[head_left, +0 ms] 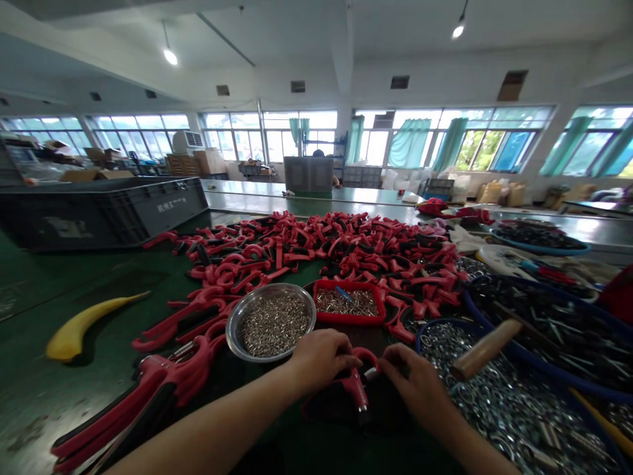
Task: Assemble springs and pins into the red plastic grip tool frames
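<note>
– Red handle (357,386), bench centre, near edge. Left hand (321,359) closed round its top; right hand (418,382) pinches the spring (370,374) at its side. Both grips tight.
– Spring seated?
– Cannot tell; fingers cover the joint. Judged: mid-fit on this one piece.
– Done so far?
– A stack (148,389) of longer red-and-black pieces lies at the left, by the left forearm. It looks assembled, though blurred. Few against the rest.
– Left to do?
– A large pile (336,251) of loose red parts spreads across the bench behind. Bowl (271,286), just beyond the left hand, near full of small metal bits. Tray (346,320) beside it, about half covered. Basin (435,324) by the right hand, heaped with rings, mallet (482,349) resting on them.
– Estimate?
– Early to middle. Stock far exceeds finished work.
</note>
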`<state>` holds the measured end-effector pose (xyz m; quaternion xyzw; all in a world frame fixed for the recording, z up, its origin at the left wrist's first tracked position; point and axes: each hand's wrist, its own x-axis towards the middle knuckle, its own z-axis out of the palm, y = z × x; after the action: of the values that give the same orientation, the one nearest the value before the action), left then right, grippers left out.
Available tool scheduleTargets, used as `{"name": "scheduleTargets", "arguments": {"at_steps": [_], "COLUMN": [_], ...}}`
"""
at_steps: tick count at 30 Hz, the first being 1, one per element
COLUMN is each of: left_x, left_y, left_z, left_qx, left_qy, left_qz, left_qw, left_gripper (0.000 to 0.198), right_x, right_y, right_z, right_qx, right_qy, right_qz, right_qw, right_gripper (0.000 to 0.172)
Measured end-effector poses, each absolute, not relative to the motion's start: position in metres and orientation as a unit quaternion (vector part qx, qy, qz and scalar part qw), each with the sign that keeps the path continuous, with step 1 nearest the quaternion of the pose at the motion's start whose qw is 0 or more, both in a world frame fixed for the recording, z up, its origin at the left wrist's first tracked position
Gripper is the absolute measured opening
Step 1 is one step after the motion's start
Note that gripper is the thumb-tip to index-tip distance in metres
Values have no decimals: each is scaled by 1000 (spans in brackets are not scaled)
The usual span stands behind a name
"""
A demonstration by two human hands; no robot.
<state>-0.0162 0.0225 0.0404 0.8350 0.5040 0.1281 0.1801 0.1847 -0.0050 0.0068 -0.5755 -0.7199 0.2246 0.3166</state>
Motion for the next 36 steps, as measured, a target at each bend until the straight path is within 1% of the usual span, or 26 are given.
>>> {"name": "scheduleTargets", "arguments": {"at_steps": [3,7,10,12,15,17,19,21,24,25,26,28,30,32,34,36], "left_x": [-13,-10,-8,-6,-3,-2,-1,-3,-9,-11,-13,-16,-19,-22,-24,-26], "left_y": [20,22,20,17,12,7,0,-7,-17,-20,-22,-24,-25,-25,-24,-23], "left_z": [37,38,39,39,38,36,34,32,30,29,28,26,22,17,14,14], "left_qx": [832,827,827,838,873,892,896,894,888,886,885,883,883,878,870,865], "left_qy": [517,529,534,525,478,445,437,441,450,453,456,456,451,451,456,456], "left_qz": [129,125,119,111,89,80,79,79,75,72,71,77,100,132,158,166], "left_qw": [154,141,127,98,41,14,7,19,50,60,69,79,85,93,105,126], "left_gripper": [33,33,33,30,26,26,32,43,78,86,89,89,85,82,82,83], "right_x": [184,181,180,181,186,189,190,190,189,188,187,186,186,191,201,214], "right_y": [-5,-7,-10,-13,-18,-23,-28,-32,-37,-39,-40,-42,-45,-50,-57,-62], "right_z": [8,13,12,7,-1,-7,-11,-13,-15,-15,-15,-13,-9,-4,4,14], "right_qx": [-570,-556,-553,-540,-519,-521,-528,-536,-545,-546,-546,-546,-547,-565,-573,-530], "right_qy": [-738,-781,-798,-810,-825,-828,-828,-825,-819,-818,-817,-812,-791,-714,-555,-366], "right_qz": [199,131,82,53,11,-22,-50,-66,-67,-58,-42,10,100,240,403,532], "right_qw": [301,255,225,223,222,207,183,166,165,171,178,205,255,338,449,550], "right_gripper": [21,17,22,25,28,33,40,47,53,53,53,50,43,35,37,40]}}
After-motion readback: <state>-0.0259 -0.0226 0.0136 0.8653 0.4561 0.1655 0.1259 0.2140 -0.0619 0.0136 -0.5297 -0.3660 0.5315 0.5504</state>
